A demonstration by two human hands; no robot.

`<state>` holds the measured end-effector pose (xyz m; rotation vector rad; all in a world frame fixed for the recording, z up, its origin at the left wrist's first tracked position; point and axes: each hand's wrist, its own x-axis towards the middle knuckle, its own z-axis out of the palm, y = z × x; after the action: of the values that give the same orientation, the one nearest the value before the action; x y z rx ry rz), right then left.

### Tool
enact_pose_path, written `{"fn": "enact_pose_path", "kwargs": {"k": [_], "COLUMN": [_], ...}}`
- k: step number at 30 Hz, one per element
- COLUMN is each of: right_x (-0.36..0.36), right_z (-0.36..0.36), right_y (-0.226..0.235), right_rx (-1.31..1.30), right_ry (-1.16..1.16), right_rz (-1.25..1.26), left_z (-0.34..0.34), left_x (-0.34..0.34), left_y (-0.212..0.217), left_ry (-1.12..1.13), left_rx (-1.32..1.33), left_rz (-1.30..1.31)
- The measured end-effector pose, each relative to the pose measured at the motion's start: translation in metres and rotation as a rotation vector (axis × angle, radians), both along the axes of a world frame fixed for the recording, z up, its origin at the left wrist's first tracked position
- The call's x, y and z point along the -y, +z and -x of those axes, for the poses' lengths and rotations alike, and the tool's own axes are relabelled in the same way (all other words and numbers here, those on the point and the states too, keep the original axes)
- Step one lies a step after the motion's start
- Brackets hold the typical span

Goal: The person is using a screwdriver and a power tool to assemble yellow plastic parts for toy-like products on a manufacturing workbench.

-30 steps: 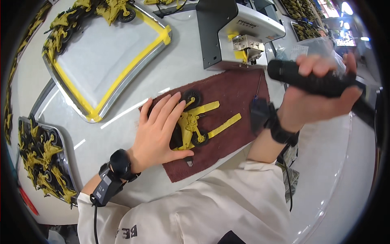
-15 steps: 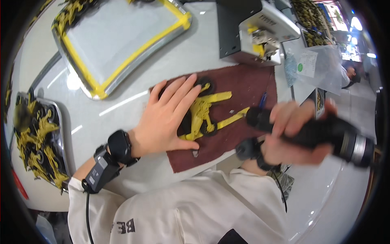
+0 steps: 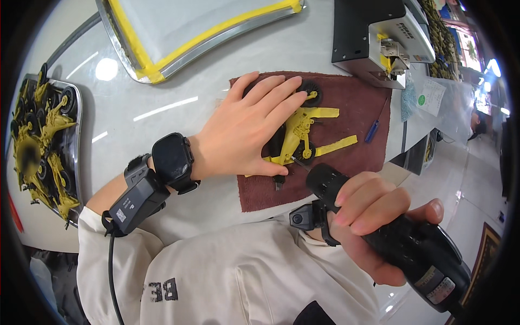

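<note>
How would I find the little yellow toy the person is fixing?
Look for the dark red cloth on the white table. Under the flat left hand lies a yellow toy frame with black wheels. Unlike the piled yellow parts in the side tray, it lies alone.

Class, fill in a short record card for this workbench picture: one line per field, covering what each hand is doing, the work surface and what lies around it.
left hand: pressed flat on yellow toy vehicle
right hand: grips black electric screwdriver, its tip at the toy
surface: dark red cloth on white table
left side: tray of yellow parts
top: yellow-edged tray, black machine
</note>
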<state>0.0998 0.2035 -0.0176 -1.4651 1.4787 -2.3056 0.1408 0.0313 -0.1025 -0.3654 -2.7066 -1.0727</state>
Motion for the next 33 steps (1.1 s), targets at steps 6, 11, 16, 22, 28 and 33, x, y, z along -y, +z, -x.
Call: {"fn": "enact_pose_path", "kwargs": {"k": [6,11,16,22,28,33], "right_x": [0.005,0.003,0.007,0.017,0.022,0.021], "right_z": [0.004,0.003,0.01,0.02,0.019,0.004], "right_y": [-0.002,0.001,0.002,-0.006,-0.001,-0.009], "right_rx": [0.036,0.017,-0.018,-0.038,-0.069,0.088], "right_ry": [0.01,0.034,0.108,0.149,0.206,-0.046], "right_rz": [-0.01,-0.046,-0.152,-0.163,-0.147,0.147], "left_z": [-0.001,0.001,-0.001,0.003,0.003,-0.014], "left_x": [0.0,0.0,0.0,0.003,0.005,0.008], "left_y": [-0.001,-0.004,-0.006,-0.004,0.003,0.002], "left_ry": [-0.004,-0.012,0.0,0.004,-0.025,0.03], "left_rx": [0.009,-0.02,-0.013,-0.006,-0.023,-0.024], "left_rz": [0.0,-0.025,-0.037,-0.052,-0.044,-0.055]}}
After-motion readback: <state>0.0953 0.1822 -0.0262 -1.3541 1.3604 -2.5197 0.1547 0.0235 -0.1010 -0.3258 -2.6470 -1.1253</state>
